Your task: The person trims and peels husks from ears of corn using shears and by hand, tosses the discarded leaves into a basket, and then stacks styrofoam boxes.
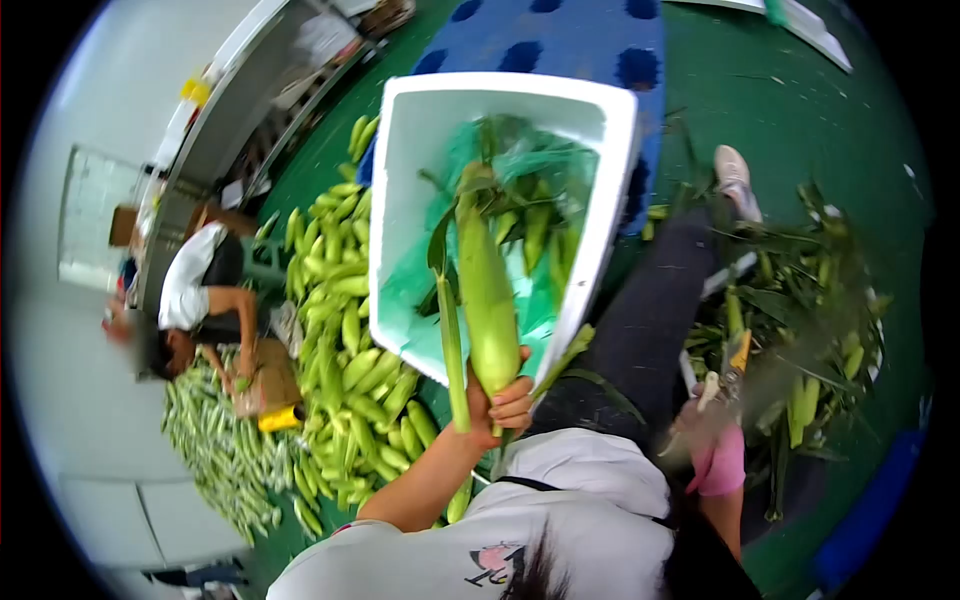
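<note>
My left hand (508,405) is wrapped round the lower end of a green corn cob in its husk (487,300). The cob points away from me over a white foam box (383,215), and a loose leaf strip (452,350) hangs alongside it. Inside the box are a green plastic bag (410,290) and more unhusked corn (537,235). Off to the right, my right hand (692,428), partly covered in pink, grips what look like pruning shears (736,362) with yellow on them. Blur hides the exact finger position there.
A big heap of corn cobs (350,370) lies left of the box, with smaller, paler cobs (215,440) beyond. Another person (205,290) bends over a cardboard box (268,380). Cut leaves and stalks (790,290) pile up at right. A blue pallet (585,35) lies behind the box.
</note>
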A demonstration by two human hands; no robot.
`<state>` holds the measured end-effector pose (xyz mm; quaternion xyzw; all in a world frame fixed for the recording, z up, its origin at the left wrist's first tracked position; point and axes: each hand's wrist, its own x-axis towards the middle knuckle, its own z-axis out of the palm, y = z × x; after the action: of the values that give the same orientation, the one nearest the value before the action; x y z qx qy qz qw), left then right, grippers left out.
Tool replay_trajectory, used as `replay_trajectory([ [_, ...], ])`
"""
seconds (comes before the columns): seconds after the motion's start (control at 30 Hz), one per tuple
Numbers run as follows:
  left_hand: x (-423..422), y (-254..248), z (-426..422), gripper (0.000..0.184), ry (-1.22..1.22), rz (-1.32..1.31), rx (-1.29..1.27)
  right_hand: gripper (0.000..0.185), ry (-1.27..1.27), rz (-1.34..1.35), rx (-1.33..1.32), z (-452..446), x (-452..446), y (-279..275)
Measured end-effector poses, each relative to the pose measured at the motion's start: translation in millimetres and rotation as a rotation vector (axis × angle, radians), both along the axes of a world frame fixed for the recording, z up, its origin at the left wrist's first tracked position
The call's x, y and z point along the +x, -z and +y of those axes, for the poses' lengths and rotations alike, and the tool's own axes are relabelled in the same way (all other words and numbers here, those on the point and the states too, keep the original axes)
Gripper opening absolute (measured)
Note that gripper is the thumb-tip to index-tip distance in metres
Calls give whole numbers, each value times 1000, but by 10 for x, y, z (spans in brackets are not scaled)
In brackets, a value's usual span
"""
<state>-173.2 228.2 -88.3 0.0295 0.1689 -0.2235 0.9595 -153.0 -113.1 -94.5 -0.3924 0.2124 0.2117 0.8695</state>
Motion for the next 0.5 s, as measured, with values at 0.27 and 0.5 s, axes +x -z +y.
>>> replay_trajectory([
  [0.27,996,-391,-2175,85,959,-210,49,50,500,-277,-283,-443,-51,-518],
  [0.5,1209,-82,-3202,45,628,-876,1063,62,573,-198,-684,-1013,-249,-416],
])
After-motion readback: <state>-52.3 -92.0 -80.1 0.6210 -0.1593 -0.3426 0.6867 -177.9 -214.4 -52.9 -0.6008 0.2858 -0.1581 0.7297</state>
